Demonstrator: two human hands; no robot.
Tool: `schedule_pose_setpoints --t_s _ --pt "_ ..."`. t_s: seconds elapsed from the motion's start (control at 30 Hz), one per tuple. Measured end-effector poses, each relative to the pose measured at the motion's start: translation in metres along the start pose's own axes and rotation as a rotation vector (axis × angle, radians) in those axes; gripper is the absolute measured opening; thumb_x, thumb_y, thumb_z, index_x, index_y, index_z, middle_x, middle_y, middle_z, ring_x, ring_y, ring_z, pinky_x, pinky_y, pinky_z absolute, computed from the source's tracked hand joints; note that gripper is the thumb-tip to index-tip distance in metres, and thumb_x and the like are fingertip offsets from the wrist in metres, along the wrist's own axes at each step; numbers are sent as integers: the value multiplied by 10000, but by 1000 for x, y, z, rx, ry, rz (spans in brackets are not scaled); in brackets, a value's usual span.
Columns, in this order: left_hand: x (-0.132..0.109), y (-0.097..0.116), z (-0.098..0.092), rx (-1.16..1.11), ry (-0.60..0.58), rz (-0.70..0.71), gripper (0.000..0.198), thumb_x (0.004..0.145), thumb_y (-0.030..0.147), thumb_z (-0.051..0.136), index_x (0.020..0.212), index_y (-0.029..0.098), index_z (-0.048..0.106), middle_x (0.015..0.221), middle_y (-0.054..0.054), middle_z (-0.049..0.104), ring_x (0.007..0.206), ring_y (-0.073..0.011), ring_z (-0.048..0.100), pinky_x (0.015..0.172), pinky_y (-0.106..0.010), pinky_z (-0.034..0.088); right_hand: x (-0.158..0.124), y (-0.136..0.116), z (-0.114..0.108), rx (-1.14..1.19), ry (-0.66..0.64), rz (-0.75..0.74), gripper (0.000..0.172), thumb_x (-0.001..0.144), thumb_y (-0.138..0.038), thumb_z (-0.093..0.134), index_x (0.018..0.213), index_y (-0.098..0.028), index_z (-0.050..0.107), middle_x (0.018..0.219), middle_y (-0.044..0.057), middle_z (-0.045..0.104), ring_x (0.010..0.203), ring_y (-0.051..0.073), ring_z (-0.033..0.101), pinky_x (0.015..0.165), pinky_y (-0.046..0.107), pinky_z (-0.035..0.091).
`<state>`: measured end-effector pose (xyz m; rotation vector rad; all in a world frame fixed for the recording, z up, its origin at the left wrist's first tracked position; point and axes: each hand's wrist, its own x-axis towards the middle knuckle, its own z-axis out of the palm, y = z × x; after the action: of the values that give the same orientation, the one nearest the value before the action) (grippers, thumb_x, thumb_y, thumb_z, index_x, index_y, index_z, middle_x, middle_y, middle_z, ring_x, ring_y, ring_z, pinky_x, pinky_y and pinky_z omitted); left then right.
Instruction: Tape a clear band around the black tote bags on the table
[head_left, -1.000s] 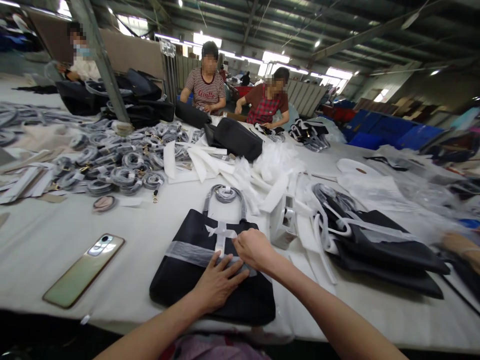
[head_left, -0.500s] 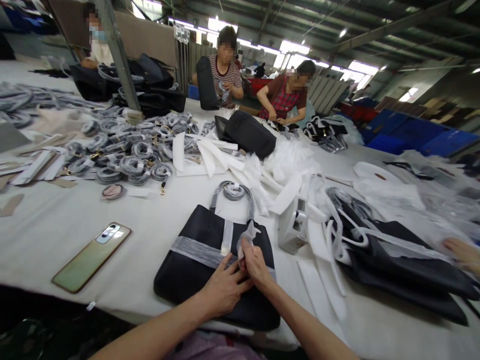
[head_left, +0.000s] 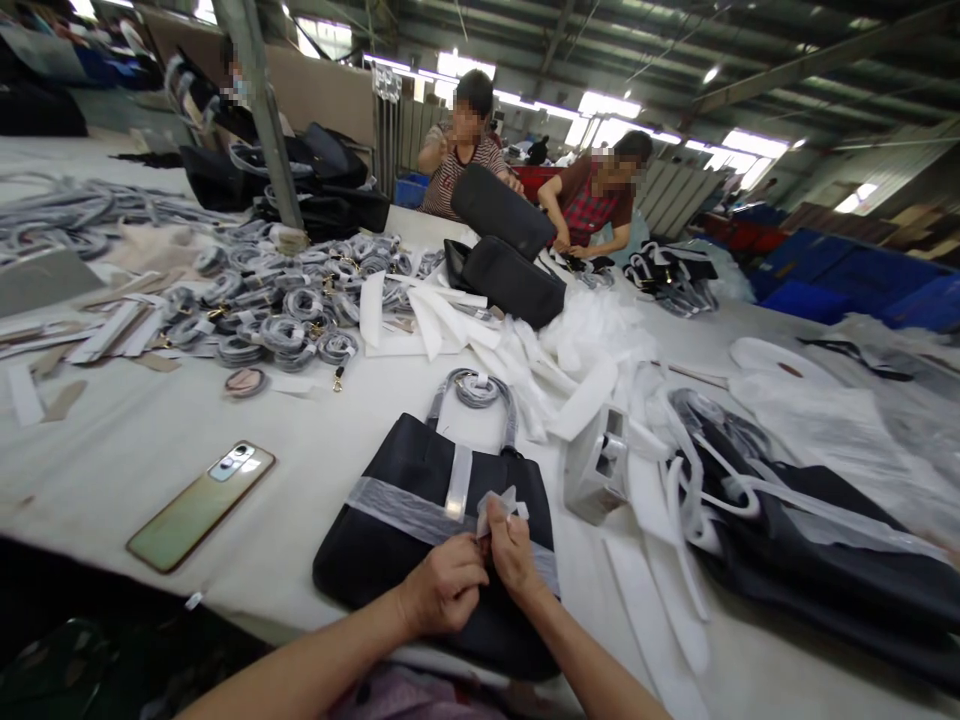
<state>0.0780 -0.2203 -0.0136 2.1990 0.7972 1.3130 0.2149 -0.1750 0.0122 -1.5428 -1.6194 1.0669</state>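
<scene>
A black handbag (head_left: 397,545) lies in front of me, a band of translucent wrap (head_left: 401,513) across its body and a wrapped strip (head_left: 459,480) down its middle. Its looped handle (head_left: 513,410) is wrapped too and rests toward the far side, around a coiled strap (head_left: 476,388). My right hand (head_left: 516,555) pinches a crumpled piece of translucent wrapping (head_left: 496,510) over the bag's right half. Fingers curled, my left hand (head_left: 444,585) meets it from the left; what its fingertips grip is hidden.
A phone (head_left: 201,507) lies left. Behind it are many coiled straps (head_left: 289,335). White foam strips (head_left: 592,400), a tape dispenser (head_left: 598,465) and another black bag (head_left: 832,560) lie right. Two co-workers (head_left: 469,150) work across the table, near stacked black bags (head_left: 517,282).
My left hand's spread fingers have curled in toward my right hand, which keeps the wrapping. Across the table, a co-worker's black bag has moved right and down onto another. The hand at far right has left view.
</scene>
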Motion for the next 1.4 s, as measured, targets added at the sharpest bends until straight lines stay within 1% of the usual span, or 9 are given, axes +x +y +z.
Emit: schedule_pose_setpoints --t_s 0.07,0.17,0.23,0.37,0.57,0.73,0.9,1.13,1.4 --pt "2 4 -10 -9 106 -199 220 800 140 413 774 186 626 749 -69 633 787 -176 601 758 -326 522 1 2 0 -54 -40 -60 547 904 -621 272 533 -233 381 473 -26 420 459 124 420 472 248 343" --pt "11 6 -35 -152 256 -764 258 868 298 400 820 180 625 806 -76 660 732 -181 634 690 -325 539 2 0 2 -136 -127 -163 500 922 -519 294 550 -221 444 524 -4 488 520 138 465 532 256 364" --pt "19 3 -52 -447 314 -1129 411 896 471 364 855 150 618 839 -97 680 698 -186 658 657 -329 554 1 -5 4 -183 -189 -230 455 916 -466 335 570 -210 484 570 9 538 565 145 498 587 263 379" --pt "34 -4 -83 -954 285 -1409 757 790 788 291 889 104 600 871 -151 695 793 -220 682 785 -377 552 -3 -17 6 -288 -274 -344 302 814 -435 570 632 -195 537 644 5 588 604 139 515 631 260 370" --pt "46 -10 -111 -800 26 -1458 706 616 735 643 922 100 593 827 -148 705 773 -240 695 787 -377 552 -6 -22 5 -449 -292 -462 232 768 -403 646 703 -190 583 680 -2 610 608 127 524 590 235 340" --pt "53 -15 -100 -623 50 -1439 523 644 565 710 888 113 611 781 -114 708 684 -231 692 681 -363 569 -5 -18 5 -416 -280 -485 217 755 -368 657 672 -189 567 664 -8 605 604 125 524 587 238 341" --pt "46 -9 -94 -468 128 -1233 214 655 339 707 702 164 593 670 -4 669 663 -147 654 650 -236 540 -6 -14 3 -258 -182 -441 296 836 -383 542 612 -194 505 583 -18 536 546 117 473 555 243 341" --pt "16 -14 -105 -315 115 -1199 254 679 379 657 669 192 485 455 32 579 366 -112 535 357 -183 380 -11 -7 -3 -212 -71 -413 381 916 -403 400 609 -197 488 569 -10 495 537 121 455 544 256 339" --pt "14 -17 -116 -106 106 -1194 125 727 232 570 792 214 465 465 88 536 345 -99 509 347 -160 309 -7 -10 0 -227 -153 -444 320 936 -379 421 792 -193 639 723 33 633 668 154 580 651 262 421"
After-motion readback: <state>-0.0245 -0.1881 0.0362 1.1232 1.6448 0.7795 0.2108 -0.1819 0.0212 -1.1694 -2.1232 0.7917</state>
